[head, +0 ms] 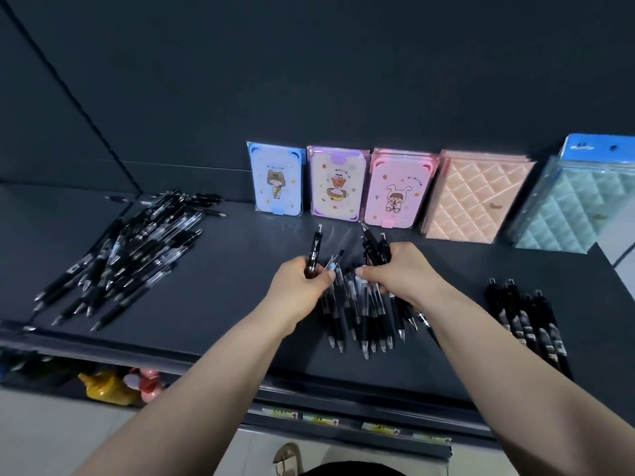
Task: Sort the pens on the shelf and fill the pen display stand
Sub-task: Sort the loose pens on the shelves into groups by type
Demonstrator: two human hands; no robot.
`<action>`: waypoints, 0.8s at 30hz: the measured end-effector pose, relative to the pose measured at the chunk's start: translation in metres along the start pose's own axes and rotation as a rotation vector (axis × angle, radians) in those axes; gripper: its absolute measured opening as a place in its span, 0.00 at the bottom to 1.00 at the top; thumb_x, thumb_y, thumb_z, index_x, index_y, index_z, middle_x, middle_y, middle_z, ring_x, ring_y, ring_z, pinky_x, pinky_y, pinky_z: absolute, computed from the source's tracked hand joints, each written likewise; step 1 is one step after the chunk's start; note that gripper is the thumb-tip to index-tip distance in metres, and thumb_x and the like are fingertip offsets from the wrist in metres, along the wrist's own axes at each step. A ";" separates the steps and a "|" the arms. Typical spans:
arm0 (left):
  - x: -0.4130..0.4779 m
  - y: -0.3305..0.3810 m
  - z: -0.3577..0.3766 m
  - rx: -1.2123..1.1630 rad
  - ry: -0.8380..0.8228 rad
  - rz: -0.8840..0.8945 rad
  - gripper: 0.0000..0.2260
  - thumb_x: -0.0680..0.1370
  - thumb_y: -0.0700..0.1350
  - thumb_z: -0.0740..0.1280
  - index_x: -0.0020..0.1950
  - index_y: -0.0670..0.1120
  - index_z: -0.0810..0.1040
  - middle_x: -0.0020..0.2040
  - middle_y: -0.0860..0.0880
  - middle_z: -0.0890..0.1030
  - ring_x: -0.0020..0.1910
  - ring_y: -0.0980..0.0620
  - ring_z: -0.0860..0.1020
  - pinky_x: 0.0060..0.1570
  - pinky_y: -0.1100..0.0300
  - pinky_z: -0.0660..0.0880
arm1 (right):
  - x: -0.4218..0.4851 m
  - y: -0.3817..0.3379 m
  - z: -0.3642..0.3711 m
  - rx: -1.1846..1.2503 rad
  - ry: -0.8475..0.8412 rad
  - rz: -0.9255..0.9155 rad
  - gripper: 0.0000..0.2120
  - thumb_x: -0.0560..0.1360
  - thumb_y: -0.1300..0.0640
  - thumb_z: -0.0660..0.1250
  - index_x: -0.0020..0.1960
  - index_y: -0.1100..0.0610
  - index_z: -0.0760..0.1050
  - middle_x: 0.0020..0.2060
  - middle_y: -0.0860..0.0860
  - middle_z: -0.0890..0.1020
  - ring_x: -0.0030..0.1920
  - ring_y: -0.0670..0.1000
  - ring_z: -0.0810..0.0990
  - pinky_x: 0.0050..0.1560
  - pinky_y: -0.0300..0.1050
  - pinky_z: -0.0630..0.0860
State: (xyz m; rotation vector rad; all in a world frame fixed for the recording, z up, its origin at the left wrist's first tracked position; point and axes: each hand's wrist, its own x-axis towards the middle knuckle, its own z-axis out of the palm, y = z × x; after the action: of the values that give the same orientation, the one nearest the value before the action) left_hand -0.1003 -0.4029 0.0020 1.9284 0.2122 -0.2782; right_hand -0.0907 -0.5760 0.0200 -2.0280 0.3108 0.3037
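We see the left grip (302,280) closed around one black pen (315,249). The pen stands out beyond the fingers and points away from us. A clear-bodied pen (334,262) lies just beside the thumb of this grip, but we cannot tell if it is held too.

The right grip (402,269) is just beside the left one. It holds a small bundle of black pens (374,245), whose ends fan out above the knuckles.

Directly under both grips, and reaching toward us past the wrists, a row of pens (364,317) lies on the dark shelf (223,286). They lie side by side with the tips toward us.

Well to the left of the left grip there is a loose heap of pens (130,249), crossing each other in many directions. To the right of the right grip, near the forearm, a few black printed pens (529,321) lie together, more or less parallel.

Beyond both grips, cartoon notebooks (338,182) lean against the back wall. A pink quilted pack (477,201) and a pale blue quilted pack (563,207) stand further right.
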 end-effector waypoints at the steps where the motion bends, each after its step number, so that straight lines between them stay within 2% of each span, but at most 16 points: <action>1: 0.001 0.000 0.002 0.041 0.017 0.008 0.06 0.76 0.47 0.69 0.43 0.46 0.75 0.34 0.52 0.77 0.32 0.54 0.73 0.34 0.62 0.70 | 0.001 0.001 0.002 -0.024 0.009 -0.010 0.06 0.69 0.59 0.74 0.39 0.57 0.76 0.30 0.51 0.81 0.23 0.45 0.73 0.23 0.32 0.69; 3: 0.004 0.001 0.004 0.100 0.024 0.017 0.08 0.75 0.48 0.69 0.45 0.44 0.76 0.36 0.51 0.77 0.32 0.54 0.73 0.33 0.62 0.69 | 0.001 0.003 0.006 -0.057 0.029 -0.017 0.06 0.69 0.58 0.74 0.40 0.58 0.77 0.31 0.52 0.82 0.25 0.48 0.75 0.26 0.35 0.74; 5: 0.008 0.001 0.005 0.147 0.027 0.020 0.09 0.74 0.49 0.70 0.44 0.43 0.76 0.36 0.50 0.77 0.32 0.53 0.73 0.33 0.61 0.70 | 0.001 0.005 0.007 -0.068 0.060 -0.030 0.07 0.68 0.57 0.74 0.42 0.59 0.78 0.35 0.54 0.83 0.30 0.51 0.79 0.35 0.42 0.79; 8: 0.016 0.001 0.000 0.207 0.018 -0.012 0.12 0.73 0.51 0.71 0.43 0.42 0.77 0.34 0.50 0.78 0.32 0.52 0.75 0.35 0.60 0.72 | -0.001 0.010 -0.004 -0.147 0.124 -0.035 0.10 0.68 0.54 0.75 0.37 0.56 0.74 0.33 0.51 0.80 0.34 0.52 0.80 0.42 0.49 0.80; 10: 0.020 0.001 -0.005 0.260 -0.013 -0.032 0.12 0.73 0.51 0.71 0.43 0.41 0.78 0.33 0.50 0.80 0.31 0.52 0.76 0.34 0.61 0.72 | -0.002 0.017 -0.014 -0.243 0.136 0.014 0.14 0.68 0.53 0.75 0.34 0.56 0.70 0.31 0.51 0.78 0.32 0.53 0.78 0.41 0.47 0.78; 12: 0.021 0.002 -0.009 0.324 -0.042 -0.043 0.11 0.74 0.51 0.69 0.43 0.43 0.76 0.32 0.51 0.81 0.31 0.54 0.75 0.33 0.60 0.69 | -0.004 0.024 -0.017 -0.279 0.086 0.083 0.11 0.69 0.54 0.74 0.38 0.58 0.74 0.31 0.54 0.82 0.29 0.52 0.78 0.36 0.44 0.78; 15: 0.021 0.001 -0.012 0.386 -0.054 -0.050 0.12 0.75 0.53 0.68 0.44 0.44 0.74 0.33 0.50 0.83 0.31 0.55 0.74 0.32 0.59 0.67 | -0.006 0.029 -0.009 -0.218 0.011 0.133 0.10 0.69 0.56 0.73 0.44 0.62 0.76 0.28 0.55 0.83 0.24 0.49 0.77 0.29 0.39 0.75; 20: 0.025 -0.003 -0.011 0.355 -0.068 -0.058 0.10 0.76 0.51 0.67 0.40 0.46 0.76 0.31 0.51 0.81 0.26 0.56 0.72 0.30 0.61 0.68 | -0.007 0.027 0.008 -0.159 0.019 0.117 0.08 0.70 0.58 0.72 0.44 0.61 0.76 0.28 0.54 0.82 0.22 0.48 0.76 0.26 0.36 0.73; 22: 0.025 -0.002 -0.014 0.357 -0.062 -0.043 0.10 0.75 0.52 0.68 0.41 0.46 0.76 0.33 0.52 0.79 0.29 0.55 0.73 0.31 0.60 0.68 | -0.008 0.027 0.008 -0.133 0.025 0.102 0.09 0.70 0.57 0.72 0.45 0.61 0.76 0.29 0.53 0.82 0.23 0.48 0.76 0.26 0.36 0.72; 24: 0.021 0.001 -0.016 0.361 -0.046 0.003 0.08 0.77 0.50 0.67 0.47 0.46 0.76 0.36 0.52 0.76 0.34 0.53 0.73 0.33 0.61 0.68 | -0.012 0.025 0.001 -0.065 0.058 0.044 0.08 0.71 0.56 0.71 0.45 0.59 0.76 0.31 0.52 0.81 0.23 0.47 0.76 0.25 0.36 0.71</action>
State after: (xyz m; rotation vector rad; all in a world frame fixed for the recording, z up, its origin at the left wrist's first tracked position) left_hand -0.0788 -0.3876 0.0026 2.2756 0.1349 -0.3787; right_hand -0.1105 -0.5854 0.0027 -2.0992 0.3864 0.2865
